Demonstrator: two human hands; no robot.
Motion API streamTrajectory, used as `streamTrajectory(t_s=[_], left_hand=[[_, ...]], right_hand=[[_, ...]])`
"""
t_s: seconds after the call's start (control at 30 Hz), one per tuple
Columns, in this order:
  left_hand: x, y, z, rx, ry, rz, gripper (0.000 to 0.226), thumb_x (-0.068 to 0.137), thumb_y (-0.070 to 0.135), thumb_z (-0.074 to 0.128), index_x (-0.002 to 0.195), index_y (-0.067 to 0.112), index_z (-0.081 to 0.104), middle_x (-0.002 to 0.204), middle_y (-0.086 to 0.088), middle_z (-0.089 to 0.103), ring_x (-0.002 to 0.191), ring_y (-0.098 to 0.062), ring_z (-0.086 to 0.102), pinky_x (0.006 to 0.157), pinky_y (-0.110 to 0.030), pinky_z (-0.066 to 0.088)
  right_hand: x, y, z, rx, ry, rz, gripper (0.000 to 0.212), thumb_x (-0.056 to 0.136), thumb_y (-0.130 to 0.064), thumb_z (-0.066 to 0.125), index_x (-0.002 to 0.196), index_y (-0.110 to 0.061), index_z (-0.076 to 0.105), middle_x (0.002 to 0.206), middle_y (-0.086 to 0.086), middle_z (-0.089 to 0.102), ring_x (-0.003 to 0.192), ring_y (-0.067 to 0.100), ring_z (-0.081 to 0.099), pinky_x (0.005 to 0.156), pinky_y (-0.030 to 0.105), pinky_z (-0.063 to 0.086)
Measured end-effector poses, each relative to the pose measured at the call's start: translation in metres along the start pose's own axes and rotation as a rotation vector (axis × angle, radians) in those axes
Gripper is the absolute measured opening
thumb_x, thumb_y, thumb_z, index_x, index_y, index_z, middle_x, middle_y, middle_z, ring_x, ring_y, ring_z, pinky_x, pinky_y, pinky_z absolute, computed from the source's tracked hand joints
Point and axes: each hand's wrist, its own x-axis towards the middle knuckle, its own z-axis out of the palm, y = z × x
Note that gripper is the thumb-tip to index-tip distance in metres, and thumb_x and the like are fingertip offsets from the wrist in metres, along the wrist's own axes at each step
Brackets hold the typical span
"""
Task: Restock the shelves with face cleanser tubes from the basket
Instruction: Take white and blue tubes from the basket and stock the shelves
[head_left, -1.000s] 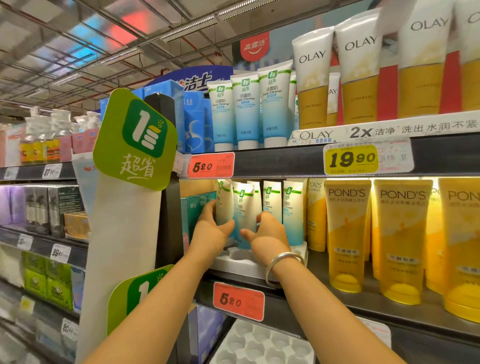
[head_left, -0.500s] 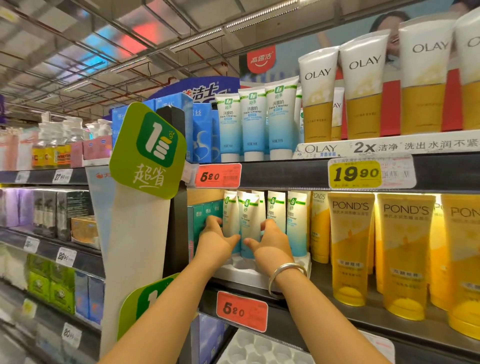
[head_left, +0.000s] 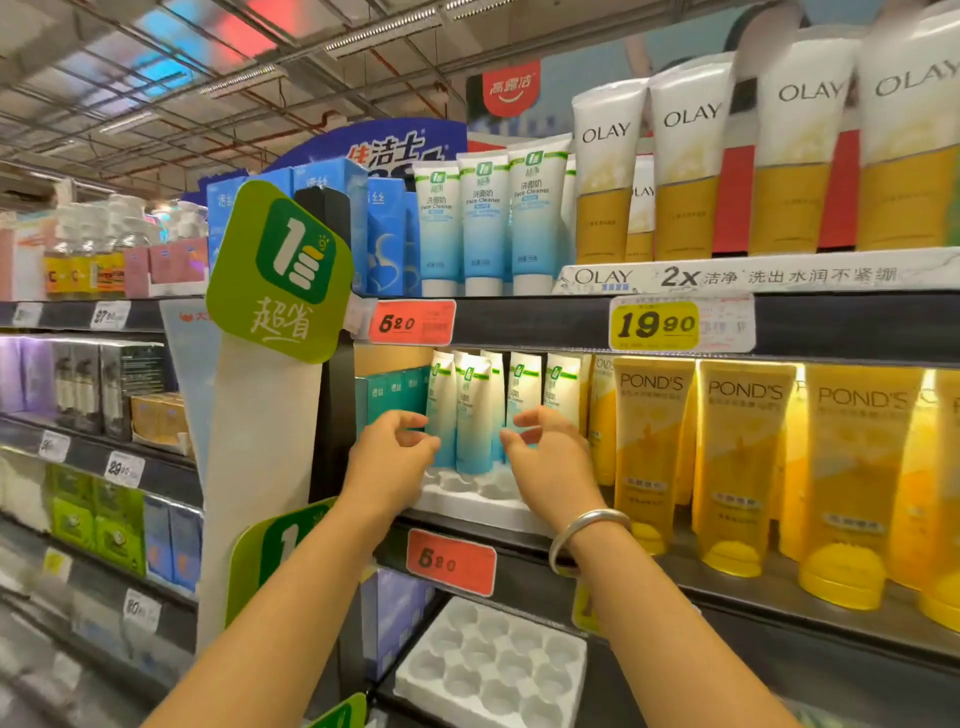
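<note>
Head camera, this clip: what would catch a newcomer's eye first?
Probably the two bare hands at centre, left hand and right hand, fingers curled loosely either side of the blue-and-white face cleanser tubes standing in a white tray on the middle shelf. Next, the big green thumbs-up sign at left, and the yellow Pond's tubes at right.

Left hand (head_left: 392, 454) and right hand (head_left: 550, 457) loosely curled, flanking upright cleanser tubes (head_left: 470, 415) in white tray (head_left: 467, 501); nothing gripped.
</note>
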Motion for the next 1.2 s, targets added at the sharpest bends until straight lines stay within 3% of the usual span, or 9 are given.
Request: streamTrajectory(t_s=[0.1, 0.17, 0.27, 0.37, 0.47, 0.77, 0.97, 1.07, 1.2], left_hand=[[-0.041, 0.009, -0.006, -0.170, -0.040, 0.003, 0.011, 0.088, 0.012, 0.060, 0.092, 0.023, 0.059, 0.097, 0.000, 0.065, 0.085, -0.011, 0.066, 0.070, -0.024, 0.054], [-0.072, 0.008, -0.007, -0.279, -0.071, -0.020, 0.011, 0.085, 0.010, 0.063, 0.088, 0.021, 0.064, 0.088, 0.001, 0.070, 0.074, -0.009, 0.069, 0.059, -0.017, 0.053], [-0.119, -0.002, -0.004, -0.378, -0.115, -0.074, 0.012, 0.084, 0.007, 0.062, 0.082, 0.018, 0.066, 0.073, 0.003, 0.073, 0.064, -0.007, 0.068, 0.056, -0.016, 0.052], [-0.161, -0.024, 0.002, -0.406, -0.153, -0.157, 0.015, 0.087, 0.007, 0.058, 0.081, 0.019, 0.064, 0.067, 0.007, 0.071, 0.063, -0.007, 0.067, 0.060, -0.019, 0.051], [-0.204, -0.048, 0.008, -0.437, -0.240, -0.270, 0.016, 0.088, 0.006, 0.057, 0.081, 0.019, 0.063, 0.063, 0.009, 0.071, 0.056, -0.002, 0.065, 0.054, -0.014, 0.052], [-0.365, -0.131, 0.013, -0.421, -0.679, -0.609, 0.014, 0.087, 0.010, 0.057, 0.082, 0.021, 0.065, 0.064, 0.009, 0.070, 0.056, -0.002, 0.063, 0.052, -0.015, 0.049], [-0.475, -0.164, 0.018, -0.376, -0.880, -0.870, 0.010, 0.090, 0.013, 0.056, 0.090, 0.018, 0.065, 0.084, 0.000, 0.070, 0.077, -0.013, 0.062, 0.068, -0.025, 0.046], [-0.519, -0.167, 0.023, -0.320, -1.002, -0.950, 0.009, 0.090, 0.014, 0.056, 0.096, 0.016, 0.063, 0.091, -0.002, 0.068, 0.082, -0.017, 0.062, 0.069, -0.027, 0.047], [-0.570, -0.154, 0.047, -0.263, -1.128, -0.984, 0.012, 0.088, 0.013, 0.060, 0.099, 0.015, 0.064, 0.093, -0.004, 0.069, 0.084, -0.019, 0.063, 0.070, -0.028, 0.048]], right_hand=[[-0.030, 0.001, -0.020, 0.172, -0.024, -0.017, 0.003, 0.091, -0.023, 0.055, 0.089, -0.021, 0.056, 0.090, -0.001, 0.062, 0.092, 0.020, 0.063, 0.084, 0.035, 0.053], [-0.054, 0.006, -0.029, 0.285, -0.095, -0.004, 0.006, 0.091, -0.020, 0.054, 0.086, -0.022, 0.057, 0.089, 0.000, 0.064, 0.088, 0.018, 0.064, 0.082, 0.032, 0.055], [-0.098, 0.015, -0.044, 0.441, -0.225, 0.077, 0.012, 0.092, -0.017, 0.053, 0.083, -0.022, 0.059, 0.079, -0.002, 0.066, 0.068, 0.006, 0.062, 0.060, 0.013, 0.052], [-0.143, 0.027, -0.058, 0.557, -0.235, 0.222, 0.013, 0.093, -0.015, 0.052, 0.083, -0.019, 0.059, 0.071, -0.004, 0.064, 0.058, 0.004, 0.058, 0.053, 0.014, 0.048], [-0.196, 0.044, -0.072, 0.560, -0.196, 0.329, 0.014, 0.093, -0.014, 0.052, 0.082, -0.018, 0.059, 0.068, -0.004, 0.063, 0.052, 0.002, 0.057, 0.051, 0.014, 0.047], [-0.406, 0.116, -0.102, 0.338, -0.016, 0.889, 0.009, 0.095, -0.016, 0.049, 0.087, -0.017, 0.054, 0.071, -0.001, 0.059, 0.050, 0.003, 0.054, 0.048, 0.013, 0.043], [-0.550, 0.141, -0.137, 0.245, 0.104, 1.225, 0.008, 0.095, -0.014, 0.048, 0.095, -0.009, 0.053, 0.079, 0.005, 0.057, 0.062, 0.012, 0.052, 0.056, 0.020, 0.040], [-0.612, 0.151, -0.160, 0.251, 0.232, 1.367, 0.011, 0.095, -0.015, 0.047, 0.100, -0.008, 0.055, 0.086, 0.008, 0.059, 0.066, 0.013, 0.053, 0.061, 0.023, 0.042], [-0.684, 0.159, -0.200, 0.468, 0.531, 1.583, 0.007, 0.094, -0.011, 0.048, 0.089, -0.011, 0.053, 0.074, 0.006, 0.055, 0.062, 0.016, 0.051, 0.056, 0.024, 0.041]])
